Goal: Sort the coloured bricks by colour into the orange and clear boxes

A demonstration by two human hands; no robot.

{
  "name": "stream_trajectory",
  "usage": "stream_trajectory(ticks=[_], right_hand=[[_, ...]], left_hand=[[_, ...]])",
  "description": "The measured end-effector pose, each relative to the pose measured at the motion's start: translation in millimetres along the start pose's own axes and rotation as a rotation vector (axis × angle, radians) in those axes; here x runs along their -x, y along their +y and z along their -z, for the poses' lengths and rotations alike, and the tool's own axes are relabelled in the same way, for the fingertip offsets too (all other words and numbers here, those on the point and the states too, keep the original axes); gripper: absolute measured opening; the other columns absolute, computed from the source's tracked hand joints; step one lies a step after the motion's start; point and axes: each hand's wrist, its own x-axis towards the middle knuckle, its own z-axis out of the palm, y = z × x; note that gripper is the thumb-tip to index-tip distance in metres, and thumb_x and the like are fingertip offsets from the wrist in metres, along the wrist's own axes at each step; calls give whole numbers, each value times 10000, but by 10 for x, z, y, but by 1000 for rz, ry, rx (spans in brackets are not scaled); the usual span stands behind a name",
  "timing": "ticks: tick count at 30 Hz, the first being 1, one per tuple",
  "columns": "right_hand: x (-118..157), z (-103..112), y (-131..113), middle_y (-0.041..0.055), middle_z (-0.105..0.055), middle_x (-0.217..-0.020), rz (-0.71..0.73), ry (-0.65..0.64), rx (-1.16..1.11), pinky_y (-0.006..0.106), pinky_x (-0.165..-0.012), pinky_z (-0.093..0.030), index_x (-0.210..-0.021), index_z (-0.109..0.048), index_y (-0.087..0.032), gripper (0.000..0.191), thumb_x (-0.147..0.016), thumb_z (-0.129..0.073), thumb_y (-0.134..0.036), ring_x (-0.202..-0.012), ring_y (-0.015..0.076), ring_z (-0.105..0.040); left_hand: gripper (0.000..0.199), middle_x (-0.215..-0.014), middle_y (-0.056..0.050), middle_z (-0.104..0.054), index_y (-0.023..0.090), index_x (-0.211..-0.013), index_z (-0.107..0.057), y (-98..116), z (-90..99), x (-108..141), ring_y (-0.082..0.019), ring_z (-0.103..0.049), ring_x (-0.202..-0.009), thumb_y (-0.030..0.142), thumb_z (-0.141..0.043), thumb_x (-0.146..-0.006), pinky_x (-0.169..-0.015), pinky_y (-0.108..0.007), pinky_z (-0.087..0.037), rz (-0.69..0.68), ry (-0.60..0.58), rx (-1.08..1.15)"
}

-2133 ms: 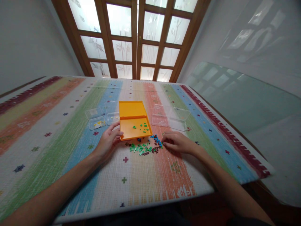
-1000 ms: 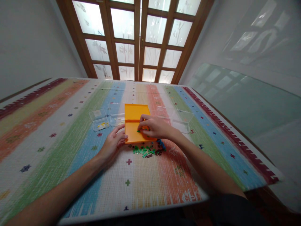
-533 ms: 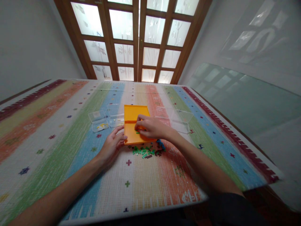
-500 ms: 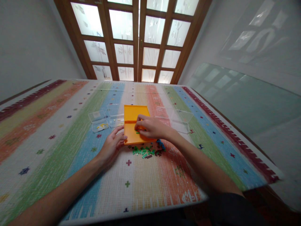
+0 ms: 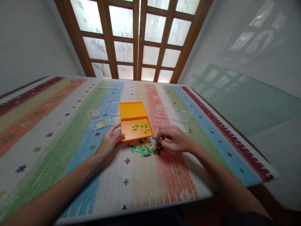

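Observation:
My left hand (image 5: 110, 140) grips the near left edge of an open orange plastic case (image 5: 129, 134), its thumb on the rim. Several small green bricks (image 5: 136, 126) lie scattered in the case's near half; the raised lid half (image 5: 131, 110) holds nothing. To the right of the case, my right hand (image 5: 175, 138) has its fingers curled together at a cluster of small blue bricks (image 5: 158, 142). What sits between those fingertips is hidden. Just in front of the case spreads a loose pile of green bricks (image 5: 143, 151), with dark brown bricks (image 5: 147, 155) at its right side.
A clear plastic box with yellow pieces (image 5: 100, 125) stands open at the left, beside another clear box (image 5: 114, 119). Further clear boxes (image 5: 162, 120) stand open behind my right hand. A striped cloth (image 5: 113, 185) covers the table; glazed doors (image 5: 138, 40) are beyond.
My right hand has left the inside of the case and moved right to the blue bricks. Green bricks now show in the case, which sits slightly further left with my left hand still on it.

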Motion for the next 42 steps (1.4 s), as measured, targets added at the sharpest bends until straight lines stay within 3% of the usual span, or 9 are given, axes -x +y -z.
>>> stream_trajectory(ticks=[3,9,15,22,26,32,37,42], right_hand=[[259,-97,57,6,-631,-767,-44,-89,18,273,-641,-380,-852,-658,-205,140,-863,-533,-144,-668,134,-527],[550,-331,111,38,-640,-815,-229,-32,163,285,-656,-366,-851,-607,-201,84,-919,-561,-221,-703,157,-540],[619,-403,111,44,-641,-827,-256,-6,261,295,-654,-343,-864,-602,-201,62,-909,-561,-209,-713,167,-527],[593,-375,116,43,-632,-810,-254,-78,253,287,-654,-364,-840,-624,-197,121,-936,-550,-199,-718,165,-545],[486,-231,51,24,-627,-781,-196,-72,126,274,-640,-373,-850,-622,-195,150,-975,-543,-224,-672,143,-535],[68,27,-65,5,-624,-761,-110,85,89,273,-650,-370,-900,-665,-185,171,-1004,-559,-270,-658,124,-515],[-410,-48,3,32,-640,-820,-42,60,194,285,-711,-375,-897,-695,-169,140,-973,-592,-228,-740,145,-540],[-680,-201,100,60,-668,-917,-124,1,286,285,-683,-342,-905,-723,-170,139,-959,-610,-231,-766,152,-545]], left_hand=[[622,-989,-73,-821,164,-1212,-654,12,-16,-1,-212,-776,-834,98,-757,-602,-696,-259,-602,-4,13,12],[660,-971,-84,-819,163,-1218,-624,9,-27,-1,-229,-778,-869,76,-756,-577,-705,-256,-607,-23,-11,-8],[713,-1005,-100,-824,166,-1248,-610,12,-23,-1,-255,-783,-948,79,-751,-555,-737,-265,-611,-29,-22,-34],[625,-973,-74,-821,176,-1179,-649,31,-39,23,-217,-786,-833,94,-786,-575,-676,-242,-600,-14,-3,-3],[611,-979,-68,-820,177,-1179,-654,34,-40,28,-207,-785,-832,93,-784,-588,-671,-230,-595,-9,0,-7],[637,-1030,-93,-822,164,-1203,-652,17,-28,21,-218,-783,-847,97,-798,-586,-697,-256,-601,-8,-9,-13],[672,-1033,-108,-819,161,-1234,-647,-14,-9,20,-257,-784,-907,127,-814,-584,-705,-283,-598,4,-46,-39],[704,-1020,-99,-818,166,-1246,-636,-12,-2,19,-257,-781,-909,151,-817,-566,-724,-291,-594,17,-55,-54]])
